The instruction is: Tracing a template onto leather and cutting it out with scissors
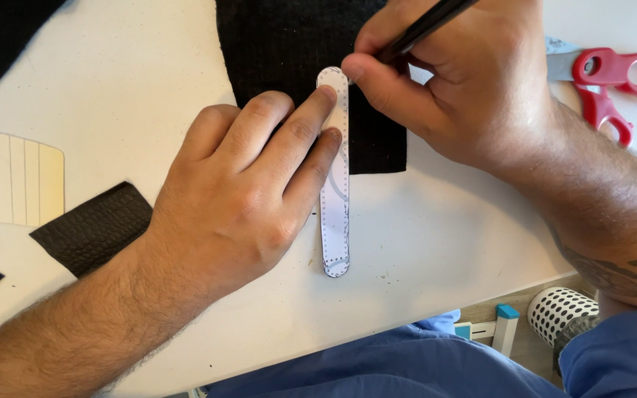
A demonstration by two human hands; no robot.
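A long narrow paper template (335, 214) with rounded ends and dotted edges lies partly on a black textured piece of material (296, 51) and partly on the white table (422, 243). My left hand (248, 191) lies flat on it, fingertips pressing its upper half down. My right hand (451, 81) grips a black pen (422, 26) whose tip touches the upper right edge of the template.
Red-handled scissors (606, 77) lie at the table's right edge. A dark textured scrap (94, 225) and a cream lined card (9, 177) sit at the left. More black material (1, 29) fills the top left corner. Below the table's edge stands a white dotted cup (562, 313).
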